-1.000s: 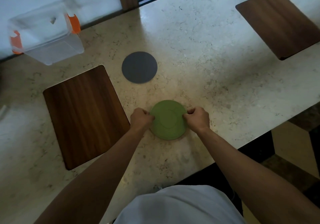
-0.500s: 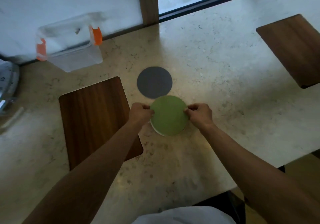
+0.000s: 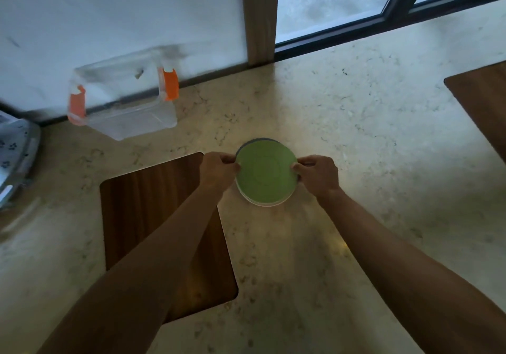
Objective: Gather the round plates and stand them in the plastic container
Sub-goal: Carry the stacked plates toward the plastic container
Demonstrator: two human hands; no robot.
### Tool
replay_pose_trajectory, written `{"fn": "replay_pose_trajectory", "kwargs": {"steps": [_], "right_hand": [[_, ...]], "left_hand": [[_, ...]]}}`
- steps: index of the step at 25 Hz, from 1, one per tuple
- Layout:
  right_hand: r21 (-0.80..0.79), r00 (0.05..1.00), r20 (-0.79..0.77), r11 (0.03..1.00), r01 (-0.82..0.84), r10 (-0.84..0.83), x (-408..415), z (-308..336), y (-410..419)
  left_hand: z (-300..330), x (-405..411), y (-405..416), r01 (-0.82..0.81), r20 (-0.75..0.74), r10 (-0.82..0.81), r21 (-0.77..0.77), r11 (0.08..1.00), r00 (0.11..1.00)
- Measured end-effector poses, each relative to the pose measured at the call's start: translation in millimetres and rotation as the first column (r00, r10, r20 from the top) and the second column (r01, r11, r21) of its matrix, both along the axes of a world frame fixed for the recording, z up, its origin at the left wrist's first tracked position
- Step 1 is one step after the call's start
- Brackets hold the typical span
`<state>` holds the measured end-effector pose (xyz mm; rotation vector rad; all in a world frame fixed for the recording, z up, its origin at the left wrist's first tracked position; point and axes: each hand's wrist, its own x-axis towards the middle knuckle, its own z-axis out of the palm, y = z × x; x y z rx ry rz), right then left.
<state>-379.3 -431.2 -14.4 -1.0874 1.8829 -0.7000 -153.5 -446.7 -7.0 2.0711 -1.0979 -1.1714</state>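
Two hands [image 3: 219, 168] [image 3: 317, 174] on green plate [image 3: 265, 174]; clear plastic container [image 3: 128, 112] apart, contents unclear.

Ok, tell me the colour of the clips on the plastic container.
Orange clips on the clear plastic container, seen in the head view.

Left hand [image 3: 219, 168] and right hand [image 3: 317, 174] pinch the green plate [image 3: 266, 174] (grey plate [image 3: 256, 141] peeking beneath).

No lettering, label, brand or number can be read anywhere here; the green plate [image 3: 266, 176] bears only faint concentric rings, and the plastic container [image 3: 123, 99] carries no legible mark.
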Motion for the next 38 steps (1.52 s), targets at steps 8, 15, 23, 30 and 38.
{"fn": "replay_pose_trajectory", "kwargs": {"steps": [8, 15, 23, 30, 38], "right_hand": [[0.021, 1.000, 0.025, 1.000, 0.016, -0.017, 10, -18, -23], [-0.010, 0.999, -0.045, 1.000, 0.005, -0.005, 14, -21, -31], [-0.030, 0.974, -0.224, 0.999, -0.030, 0.022, 17, -18, -25], [-0.057, 0.983, -0.181, 0.998, -0.016, 0.006, 14, -15, -22], [-0.063, 0.983, -0.185, 0.998, -0.027, 0.014, 11, -15, -14]], "left_hand": [[-14, 8, -23, -0.008, 0.020, 0.009, -0.053, 0.999, 1.000], [-21, 5, -30, -0.004, 0.074, 0.012, -0.102, 0.995, 0.997], [-23, 1, -27, 0.049, 0.134, -0.037, -0.095, 0.994, 0.990], [-19, -1, -29, 0.064, 0.138, -0.050, -0.102, 0.993, 0.989], [-21, -4, -24, 0.097, 0.147, -0.086, -0.071, 0.993, 0.985]]}}
